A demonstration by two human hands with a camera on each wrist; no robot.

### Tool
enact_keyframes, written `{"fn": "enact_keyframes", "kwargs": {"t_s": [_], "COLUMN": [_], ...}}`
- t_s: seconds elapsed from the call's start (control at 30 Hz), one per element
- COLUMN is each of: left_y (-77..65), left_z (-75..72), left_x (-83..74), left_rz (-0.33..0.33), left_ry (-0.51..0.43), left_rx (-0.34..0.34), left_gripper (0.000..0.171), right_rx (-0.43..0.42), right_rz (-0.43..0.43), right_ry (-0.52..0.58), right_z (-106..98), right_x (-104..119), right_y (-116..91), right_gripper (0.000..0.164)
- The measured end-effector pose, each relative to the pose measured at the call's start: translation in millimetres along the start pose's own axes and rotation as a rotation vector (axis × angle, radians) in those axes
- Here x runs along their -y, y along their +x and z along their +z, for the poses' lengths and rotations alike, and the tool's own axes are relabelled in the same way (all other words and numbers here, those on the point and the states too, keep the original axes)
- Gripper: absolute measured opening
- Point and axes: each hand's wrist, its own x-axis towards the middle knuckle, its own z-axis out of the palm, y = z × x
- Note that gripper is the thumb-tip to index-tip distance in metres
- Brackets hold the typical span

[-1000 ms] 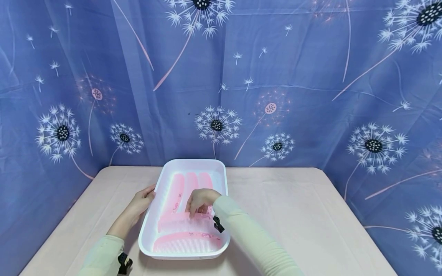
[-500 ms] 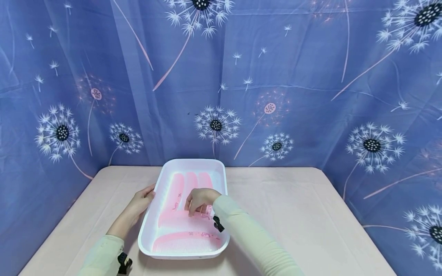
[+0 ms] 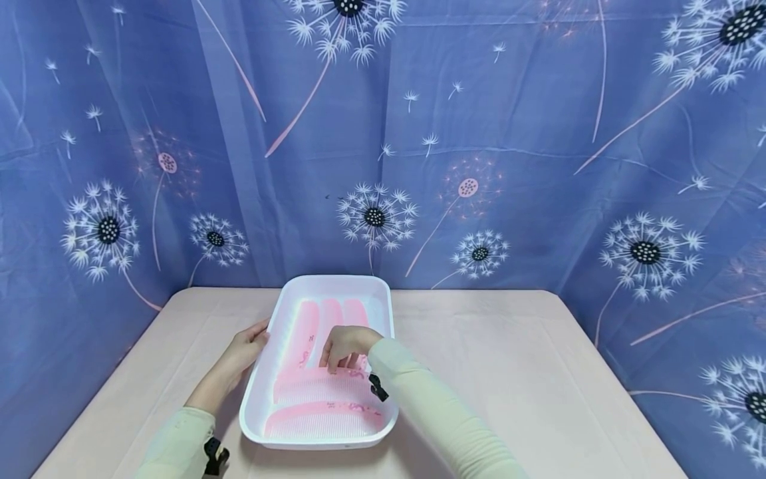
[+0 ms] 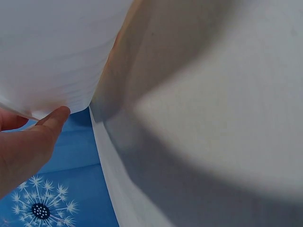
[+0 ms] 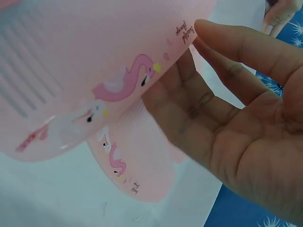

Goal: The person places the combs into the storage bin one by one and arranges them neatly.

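Note:
A white tray (image 3: 320, 444) stands on the table, and my left hand (image 3: 242, 352) grips its left side. In the left wrist view that hand's fingers (image 4: 54, 120) hold the tray's edge. Inside, my right hand (image 3: 347, 346) pinches the top edge of a pink comb (image 3: 311, 380) between thumb and fingers. That comb lies crosswise, with flamingo prints near its spine in the right wrist view. Nearer the front, another pink comb (image 3: 311, 414) also lies crosswise. Farther back are three lengthwise pink combs (image 3: 308, 322), partly hidden by the right hand.
A pale pink cloth covers the table (image 3: 509, 372). Behind it and along both sides hangs a blue curtain (image 3: 431, 120) with dandelion prints. Dark straps (image 3: 378, 389) sit at both wrists.
The crosswise comb in my right hand rocks slightly: its teeth tilt up at half a second ago and are lower again now. My left hand and the tray stay in place.

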Motion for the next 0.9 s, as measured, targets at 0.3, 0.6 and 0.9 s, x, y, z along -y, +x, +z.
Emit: {"fn": "enact_keyframes", "kwargs": {"t_s": [0.3, 0.6, 0.9], "left_y": [1.5, 0.4, -12.2], "left_z": [-0.6, 0.5, -2.5], "left_x": [-0.9, 0.8, 5.0], "left_rz": [0.007, 0.017, 0.11], "left_ry": [0.003, 0.012, 0.102], "left_rx": [0.01, -0.013, -0.157], "left_gripper": [0.051, 0.05, 0.046], "right_rx": [-0.012, 0.014, 0.0], "right_rz": [-0.012, -0.065, -0.246], "right_ry": [0.015, -0.012, 0.085], "right_z": [-0.2, -7.1, -29.6], "right_x": [0.0, -2.6, -12.5], "right_y": [0.9, -5.6, -25.7], "right_gripper": [0.009, 0.01, 0.013]}}
